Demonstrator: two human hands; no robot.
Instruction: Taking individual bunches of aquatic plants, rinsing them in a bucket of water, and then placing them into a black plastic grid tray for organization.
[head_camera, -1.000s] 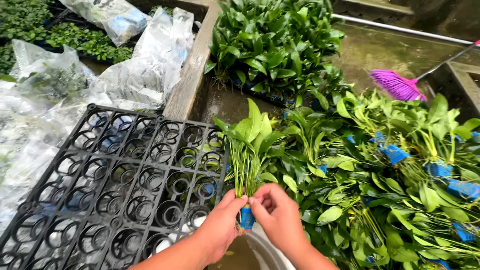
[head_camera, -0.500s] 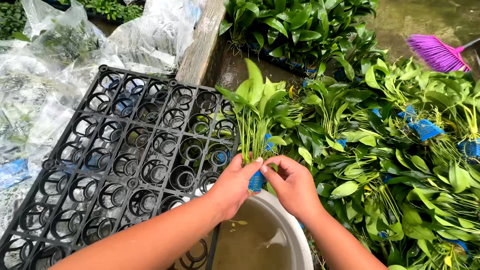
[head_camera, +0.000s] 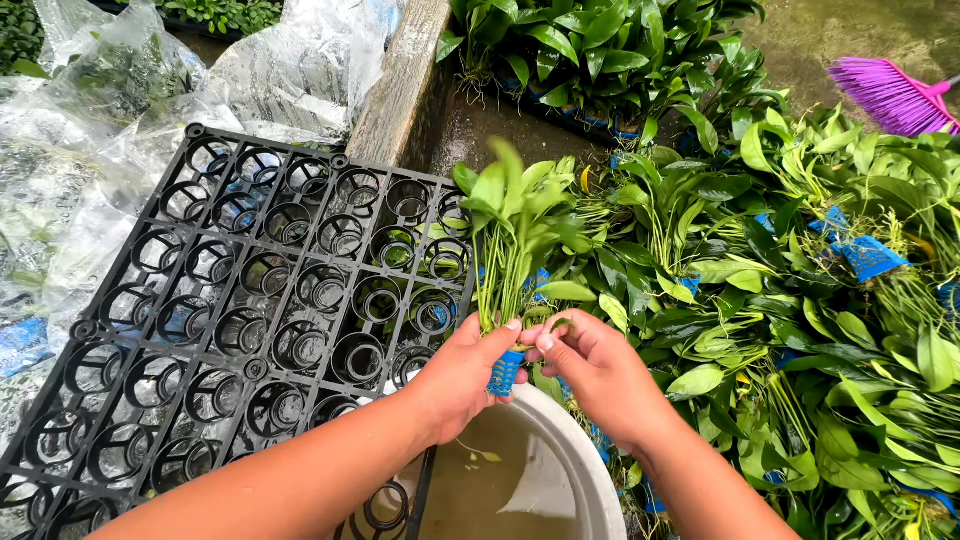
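My left hand (head_camera: 463, 375) grips a small blue net pot (head_camera: 505, 374) with a green leafy plant (head_camera: 517, 220) standing upright in it. My right hand (head_camera: 597, 370) pinches at the plant's stems just above the pot's rim. Both hands hover over a white bucket (head_camera: 575, 460) with murky water inside. A black plastic tray (head_camera: 240, 300) with rows of round holes lies to the left of my hands, its holes bare.
Many similar plants in blue net pots (head_camera: 865, 255) lie heaped on the right. More green plants (head_camera: 600, 50) stand at the back. A purple broom (head_camera: 890, 95) lies top right. Clear plastic bags (head_camera: 120, 110) and a wooden beam (head_camera: 400, 80) sit at the left.
The view has shifted down and closer. My hands still hold the same potted plant, now further over the white bucket, with the right fingers working at the stems.
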